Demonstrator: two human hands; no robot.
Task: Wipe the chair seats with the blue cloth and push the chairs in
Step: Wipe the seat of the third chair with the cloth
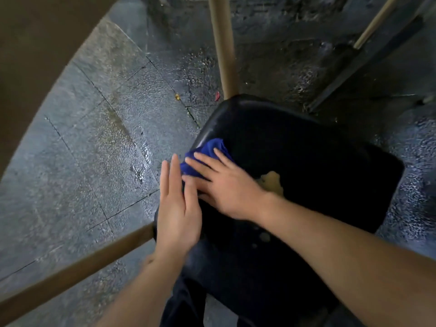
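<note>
A black chair seat [306,161] fills the middle right of the view. The blue cloth [207,152] lies bunched at the seat's left edge. My right hand [224,185] presses flat on the cloth, fingers spread and pointing left. Held flat with its fingers together, my left hand [177,208] stands on edge against the seat's left rim, touching the cloth's side. A pale yellowish smear [271,182] sits on the seat just right of my right wrist, and small pale spots [263,237] lie nearer to me.
A tan wooden chair leg [224,48] rises behind the seat, and another tan bar [75,267] runs across the lower left. A brown table edge [35,55] curves over the upper left. Wet grey floor tiles [106,149] surround the chair. A broom handle [375,22] leans at upper right.
</note>
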